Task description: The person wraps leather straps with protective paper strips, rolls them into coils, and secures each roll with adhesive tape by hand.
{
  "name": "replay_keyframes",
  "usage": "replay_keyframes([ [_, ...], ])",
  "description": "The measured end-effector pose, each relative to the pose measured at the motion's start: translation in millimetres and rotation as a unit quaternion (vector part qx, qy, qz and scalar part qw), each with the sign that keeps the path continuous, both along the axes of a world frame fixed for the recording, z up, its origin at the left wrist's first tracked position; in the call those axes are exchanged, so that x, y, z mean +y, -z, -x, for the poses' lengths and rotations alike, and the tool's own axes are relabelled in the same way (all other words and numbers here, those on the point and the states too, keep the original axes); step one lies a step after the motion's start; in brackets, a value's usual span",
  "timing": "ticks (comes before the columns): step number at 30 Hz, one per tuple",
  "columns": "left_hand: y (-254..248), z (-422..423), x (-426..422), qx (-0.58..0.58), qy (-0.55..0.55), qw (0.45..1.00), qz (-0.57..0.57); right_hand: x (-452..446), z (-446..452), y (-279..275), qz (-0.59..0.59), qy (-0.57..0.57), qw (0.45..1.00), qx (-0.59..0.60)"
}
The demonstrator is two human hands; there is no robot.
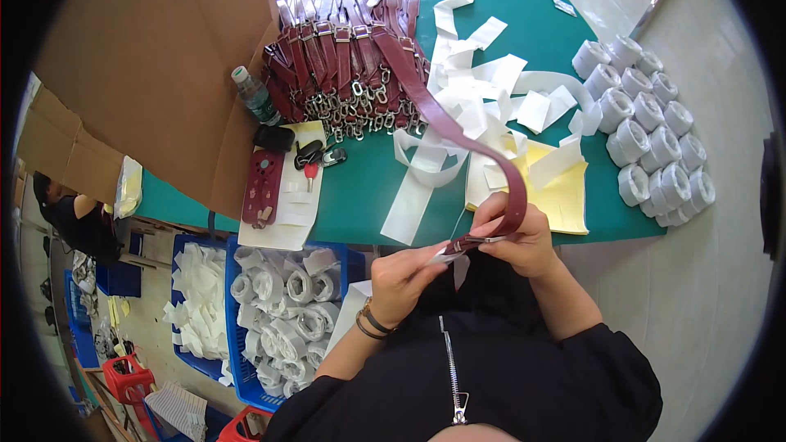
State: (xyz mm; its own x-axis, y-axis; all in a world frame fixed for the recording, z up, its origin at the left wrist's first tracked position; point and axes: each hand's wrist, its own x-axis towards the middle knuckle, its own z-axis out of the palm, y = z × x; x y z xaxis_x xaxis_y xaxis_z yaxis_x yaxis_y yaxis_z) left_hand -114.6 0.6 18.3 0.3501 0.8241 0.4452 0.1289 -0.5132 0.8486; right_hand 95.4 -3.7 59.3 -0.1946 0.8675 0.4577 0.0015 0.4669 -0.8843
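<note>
Two hands grip one dark red strap (514, 178) in the head view, just off the near edge of a green table (356, 200). It is glossy and narrow, arching from the heap of buckled straps (340, 57) down to the fingers, with metal at its lower end. The left hand (401, 281) pinches that end beside something white; the right hand (524, 241) closes around the strap near the metal. Loose white strips (497, 74) and yellow sheets (565, 200) clutter the tabletop by the hands. White rolls (647, 135) stack at right; upright cardboard (155, 74) hides part of the table at left, beside a bottle (258, 100).
</note>
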Motion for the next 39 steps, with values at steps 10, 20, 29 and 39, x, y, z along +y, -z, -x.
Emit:
replay_keyframes([
  [10, -16, 3, -3, -0.042, 0.073, 0.982, 0.168, 2, 1, -8, 0.001, -0.05, 0.999, 0.012],
  [20, -17, 1, -4, -0.052, 0.098, 0.981, 0.156, 1, -1, -19, -0.03, -0.112, 0.992, -0.052],
  [29, -19, -3, 0, -0.057, 0.049, 0.975, 0.209, 3, 30, -14, 0.3, -0.034, 0.937, 0.174],
  [39, -24, 9, 2, -0.09, 0.027, 0.974, 0.206, 28, 36, 1, 0.444, -0.191, 0.827, 0.286],
])
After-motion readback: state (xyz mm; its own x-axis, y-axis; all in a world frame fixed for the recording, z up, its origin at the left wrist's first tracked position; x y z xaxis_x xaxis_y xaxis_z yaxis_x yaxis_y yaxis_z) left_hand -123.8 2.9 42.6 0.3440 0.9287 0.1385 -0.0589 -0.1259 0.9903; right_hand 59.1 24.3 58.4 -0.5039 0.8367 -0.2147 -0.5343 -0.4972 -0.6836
